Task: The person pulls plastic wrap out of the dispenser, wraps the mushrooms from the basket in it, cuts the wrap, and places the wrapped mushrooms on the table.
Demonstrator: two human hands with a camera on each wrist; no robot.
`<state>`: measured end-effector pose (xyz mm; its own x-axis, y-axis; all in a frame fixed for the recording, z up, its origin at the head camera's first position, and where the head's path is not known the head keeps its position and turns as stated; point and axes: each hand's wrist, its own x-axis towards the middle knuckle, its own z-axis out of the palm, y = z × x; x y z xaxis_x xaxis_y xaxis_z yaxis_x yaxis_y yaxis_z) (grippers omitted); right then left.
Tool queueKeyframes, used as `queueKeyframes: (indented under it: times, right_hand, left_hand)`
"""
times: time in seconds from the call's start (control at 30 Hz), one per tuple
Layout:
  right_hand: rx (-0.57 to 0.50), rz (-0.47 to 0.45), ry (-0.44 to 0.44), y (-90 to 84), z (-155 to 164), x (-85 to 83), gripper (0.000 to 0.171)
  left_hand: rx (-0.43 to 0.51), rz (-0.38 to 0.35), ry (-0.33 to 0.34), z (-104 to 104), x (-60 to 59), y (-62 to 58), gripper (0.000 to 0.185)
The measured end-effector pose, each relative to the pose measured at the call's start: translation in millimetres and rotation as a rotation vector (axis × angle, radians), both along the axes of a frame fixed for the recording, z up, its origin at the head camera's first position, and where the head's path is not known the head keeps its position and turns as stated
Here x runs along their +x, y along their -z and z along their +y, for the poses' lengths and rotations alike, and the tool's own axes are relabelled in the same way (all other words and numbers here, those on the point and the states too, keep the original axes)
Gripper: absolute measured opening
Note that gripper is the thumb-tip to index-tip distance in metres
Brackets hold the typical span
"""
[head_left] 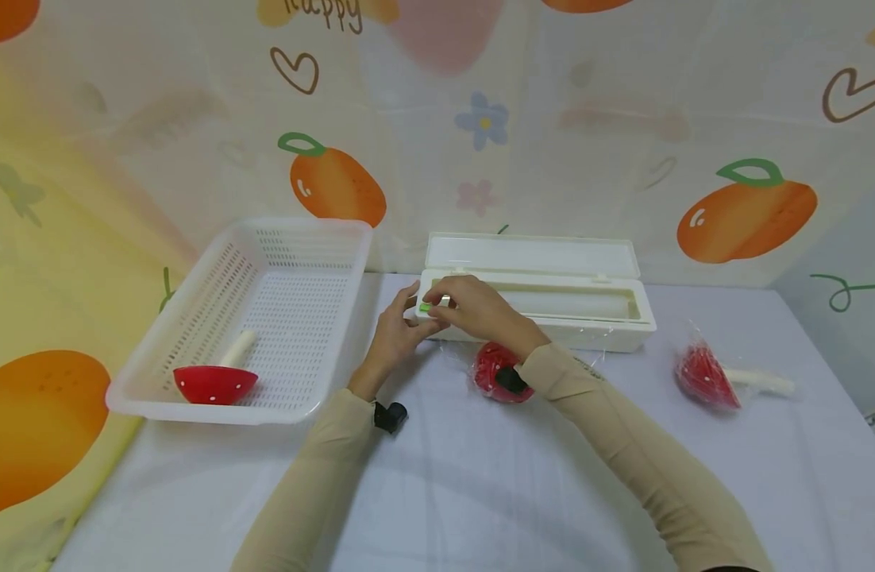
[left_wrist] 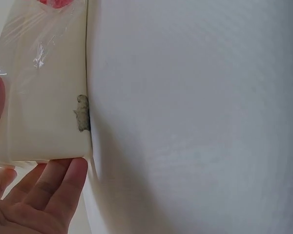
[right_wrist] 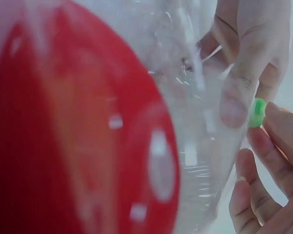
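Observation:
A white cling film dispenser [head_left: 587,332] stands with its lid raised at the back of the table. At its left end my right hand [head_left: 475,306] pinches the small green slider [head_left: 425,307] between thumb and fingers. My left hand [head_left: 395,330] is at the same end; in the left wrist view its fingertips [left_wrist: 77,170] press against the box's end face. Clear film [right_wrist: 200,146] hangs over the dispenser's front. Just before it lies a red ladle [head_left: 491,369] with white dots, wrapped in film, partly hidden by my right wrist.
A white perforated basket [head_left: 341,318] on the left holds an unwrapped red ladle [head_left: 216,384] with a pale handle. Another film-wrapped ladle [head_left: 705,375] lies on the right of the white-covered table [head_left: 552,508]. A patterned cloth [head_left: 566,159] hangs behind.

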<state>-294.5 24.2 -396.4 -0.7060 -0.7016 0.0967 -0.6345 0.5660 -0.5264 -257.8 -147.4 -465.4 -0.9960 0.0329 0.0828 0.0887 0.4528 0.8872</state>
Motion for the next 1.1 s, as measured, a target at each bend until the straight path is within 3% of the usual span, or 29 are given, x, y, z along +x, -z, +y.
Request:
queueKeyframes:
  times: [0.23, 0.63, 1.1]
  right_hand:
    - [0.082, 0.045, 0.044, 0.0, -6.6, 2.5, 0.026]
    - [0.058, 0.05, 0.08, -1.8, 3.3, 2.7, 0.02]
    - [0.081, -0.032, 0.097, -8.6, 13.5, 3.0, 0.021]
  left_hand:
    - [-0.002, 0.005, 0.0, 0.9, 0.2, -1.0, 0.079]
    - [-0.064, -0.032, -0.006, 0.7, 2.0, -4.5, 0.084]
    - [-0.094, -0.038, 0.009, 0.6, 0.6, -5.2, 0.084]
